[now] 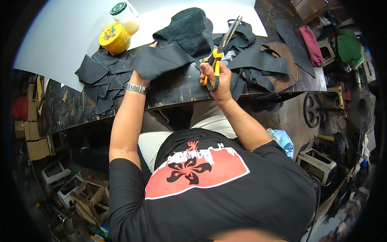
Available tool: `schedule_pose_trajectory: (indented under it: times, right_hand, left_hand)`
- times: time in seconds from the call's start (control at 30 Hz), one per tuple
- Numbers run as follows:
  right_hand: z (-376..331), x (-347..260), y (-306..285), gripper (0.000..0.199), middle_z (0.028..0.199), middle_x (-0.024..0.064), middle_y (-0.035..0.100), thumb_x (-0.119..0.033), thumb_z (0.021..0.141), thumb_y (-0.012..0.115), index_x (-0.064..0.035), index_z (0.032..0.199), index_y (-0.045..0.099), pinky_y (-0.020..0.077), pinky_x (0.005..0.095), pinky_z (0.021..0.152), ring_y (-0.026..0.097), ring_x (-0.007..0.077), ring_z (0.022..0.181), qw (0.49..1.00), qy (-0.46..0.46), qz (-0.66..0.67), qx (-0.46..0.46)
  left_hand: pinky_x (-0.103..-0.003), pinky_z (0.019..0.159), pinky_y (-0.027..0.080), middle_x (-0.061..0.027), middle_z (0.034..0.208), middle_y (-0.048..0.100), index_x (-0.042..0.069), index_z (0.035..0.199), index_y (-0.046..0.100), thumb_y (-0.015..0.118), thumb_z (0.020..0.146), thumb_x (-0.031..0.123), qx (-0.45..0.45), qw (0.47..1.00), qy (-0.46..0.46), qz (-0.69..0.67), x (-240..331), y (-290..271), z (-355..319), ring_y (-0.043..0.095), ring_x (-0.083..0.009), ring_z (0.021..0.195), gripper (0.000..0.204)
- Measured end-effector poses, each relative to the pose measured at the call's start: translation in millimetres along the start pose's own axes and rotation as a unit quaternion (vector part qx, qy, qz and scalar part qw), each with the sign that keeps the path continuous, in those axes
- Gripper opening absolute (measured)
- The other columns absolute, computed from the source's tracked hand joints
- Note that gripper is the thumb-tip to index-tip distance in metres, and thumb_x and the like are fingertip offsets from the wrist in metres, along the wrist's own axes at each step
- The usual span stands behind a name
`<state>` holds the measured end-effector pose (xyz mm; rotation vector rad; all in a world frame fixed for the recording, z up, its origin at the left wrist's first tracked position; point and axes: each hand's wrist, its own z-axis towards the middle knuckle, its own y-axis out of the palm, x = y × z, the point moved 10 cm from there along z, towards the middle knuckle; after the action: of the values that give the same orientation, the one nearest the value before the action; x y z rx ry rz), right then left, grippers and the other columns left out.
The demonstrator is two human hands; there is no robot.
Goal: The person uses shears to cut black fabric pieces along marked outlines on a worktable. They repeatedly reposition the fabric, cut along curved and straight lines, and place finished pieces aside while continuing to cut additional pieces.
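We saw a dark, scratched table (66,109) under both hands. A big white sheet (50,52) spread out past the left hand and to its left. Just left of that hand we saw a pile of small black pieces (105,78), and above them a yellow tub (115,39) and a jar (125,18) with a green lid. Right of the right hand lay more black cut pieces (260,60), and farther right was a pink pouch (311,46). Far below the right hand, off to the right, a pale stool (317,166) stood near a black wheel (311,109).

The left hand (139,77), below a silver watch, was mostly hidden by a floppy black sheet (163,60). It touched the sheet, but we could not tell how far its fingers were spread. The right hand (221,82) was curled tight around the yellow and black handles of the scissors (218,66), whose blades pointed up, away from the hand, just right of the sheet.
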<state>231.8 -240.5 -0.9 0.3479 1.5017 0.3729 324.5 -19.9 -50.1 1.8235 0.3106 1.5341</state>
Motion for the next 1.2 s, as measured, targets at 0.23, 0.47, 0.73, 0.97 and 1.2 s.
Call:
schedule_pose_trajectory:
  times: [0.23, 0.47, 0.73, 0.97, 1.2]
  right_hand:
    - [2.0, 5.3, -2.5, 0.024, 0.072, 0.0031, 0.059, -0.023, 0.088, 0.073, -0.0021, 0.090, 0.062, 0.0493, 0.0212, 0.052, 0.058, 0.0089, 0.060, 0.999, 0.028, -0.018, 0.000]
    - [2.8, 8.2, 5.2, 0.030, 0.063, -0.0006, 0.056, -0.027, 0.082, 0.079, -0.0023, 0.086, 0.062, 0.0433, 0.0195, 0.048, 0.054, 0.0057, 0.052, 0.998, 0.031, -0.045, -0.018]
    - [3.4, 12.4, 11.0, 0.025, 0.062, -0.0019, 0.056, -0.023, 0.081, 0.079, -0.0046, 0.084, 0.063, 0.0415, 0.0186, 0.047, 0.052, 0.0045, 0.050, 0.988, 0.077, -0.121, -0.063]
    - [10.8, -0.2, -2.1, 0.031, 0.061, 0.0008, 0.057, -0.030, 0.081, 0.079, -0.0039, 0.081, 0.063, 0.0433, 0.0208, 0.047, 0.054, 0.0083, 0.048, 0.983, 0.125, -0.123, -0.045]
    - [6.3, 3.5, 7.9, 0.027, 0.059, -0.0037, 0.054, -0.028, 0.080, 0.080, -0.0071, 0.080, 0.062, 0.0404, 0.0179, 0.045, 0.051, 0.0037, 0.048, 0.976, 0.080, -0.185, -0.079]
  left_hand:
    - [-0.038, 0.091, 0.052, -0.0071, 0.110, 0.066, 0.004, 0.116, 0.061, 0.048, 0.100, 0.039, 0.109, 0.989, -0.032, -0.096, -4.4, 14.9, -64.1, 0.064, -0.0207, 0.101, 0.041]
    - [-0.036, 0.084, 0.057, -0.0128, 0.119, 0.062, 0.000, 0.124, 0.053, 0.064, 0.090, 0.012, 0.156, 0.979, -0.048, 0.123, 0.5, 51.1, -103.0, 0.064, -0.0222, 0.104, 0.037]
    - [-0.027, 0.065, 0.058, -0.0122, 0.101, 0.066, -0.006, 0.116, 0.055, 0.062, 0.087, -0.001, 0.137, 0.948, -0.055, 0.281, -15.7, 80.1, -135.7, 0.069, -0.0189, 0.078, 0.030]
    - [-0.026, 0.073, 0.050, -0.0115, 0.106, 0.067, -0.003, 0.128, 0.053, 0.072, 0.081, 0.008, 0.175, 0.852, -0.046, 0.491, 21.5, 77.8, -180.8, 0.062, -0.0105, 0.086, 0.052]
    - [-0.038, 0.097, 0.047, -0.0135, 0.124, 0.058, 0.010, 0.131, 0.055, 0.067, 0.078, 0.002, 0.148, 0.625, 0.244, 0.726, 91.6, 129.2, -135.0, 0.056, -0.0311, 0.115, 0.055]
